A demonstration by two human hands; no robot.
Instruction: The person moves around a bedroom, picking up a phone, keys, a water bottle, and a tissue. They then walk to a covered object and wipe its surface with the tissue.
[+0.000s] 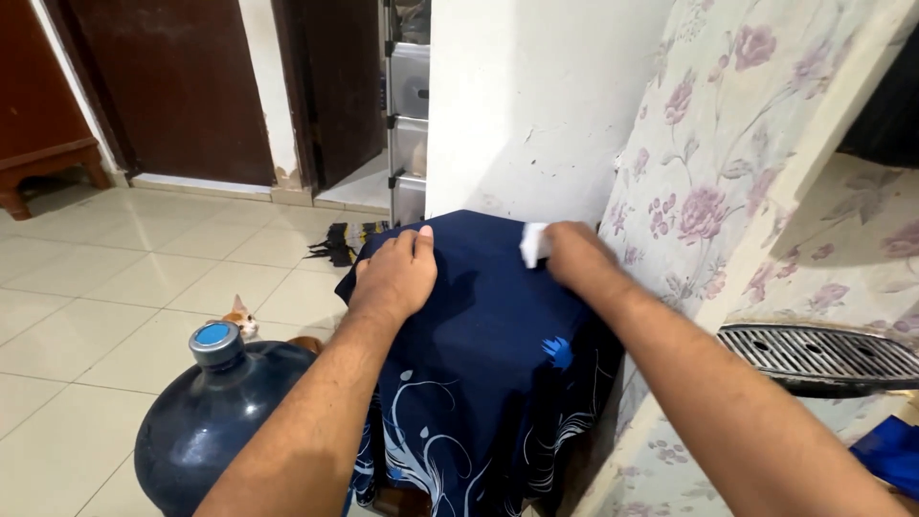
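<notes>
both forearms reach forward from the bottom of the view, over a dark navy cloth (479, 325) with a pale swirl print that drapes a boxy stand set against the white wall (526, 105).

the left hand (392, 278) lies palm down on the cloth's top near its left edge, wrist straight, fingers close together and curled slightly over the far rim, pressing flat on the fabric rather than pinching it. the thumb tip shows at the far edge.

the right hand (574, 254) stretches farther, to the back right corner of the cloth top, knuckles up. its fingers are folded around a small white wad (533, 244), perhaps a rag or tissue, which sticks out to the left of the fingertips and rests against the cloth just beside the wall. how tightly it is gripped cannot be told.

the two hands are near each other, with bare navy cloth between them.

a large blue water jug (206, 421) with a light blue cap stands on the tiled floor below the left forearm. an orange and white kitten (239, 321) peeks out just behind it. a floral-patterned covering (708, 172) rises to the right, and a metal drip grate (814, 349) sits beside the right forearm.
</notes>
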